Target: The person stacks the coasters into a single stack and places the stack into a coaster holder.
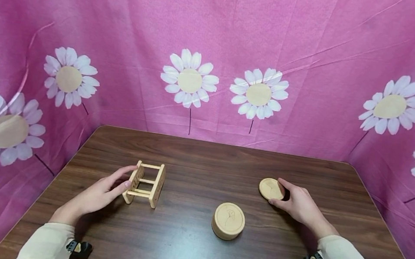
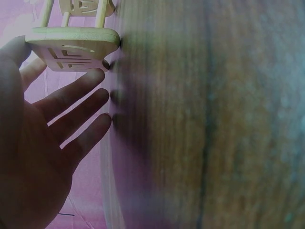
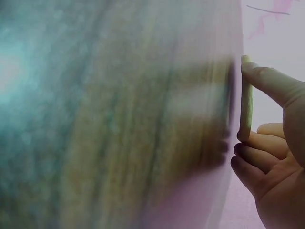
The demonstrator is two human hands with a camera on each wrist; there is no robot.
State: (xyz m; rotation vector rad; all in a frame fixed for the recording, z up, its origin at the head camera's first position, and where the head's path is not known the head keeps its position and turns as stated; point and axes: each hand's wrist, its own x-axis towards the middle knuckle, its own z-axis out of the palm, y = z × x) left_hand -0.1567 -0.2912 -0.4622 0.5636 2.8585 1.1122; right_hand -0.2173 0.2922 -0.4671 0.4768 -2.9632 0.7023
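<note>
My left hand [image 1: 98,196] is at the left side panel of a small wooden coaster holder [image 1: 159,186], thumb and index finger at the panel's edges. In the left wrist view the other fingers are spread nearly straight below the holder's slotted panel [image 2: 76,52]. With thumb and fingers at opposite edges, my right hand [image 1: 301,205] pinches a round wooden coaster [image 1: 270,189] with an engraved leaf. The right wrist view shows that coaster [image 3: 246,102] edge-on, close over the table. Between the hands sits a stack of matching coasters [image 1: 228,221], leaf design on top.
The dark wood-grain table [image 1: 176,248] has its far edge against a pink cloth [image 1: 229,23] printed with white daisies. The cloth also hangs along the left and right sides. Glare lies on the table in front of the stack.
</note>
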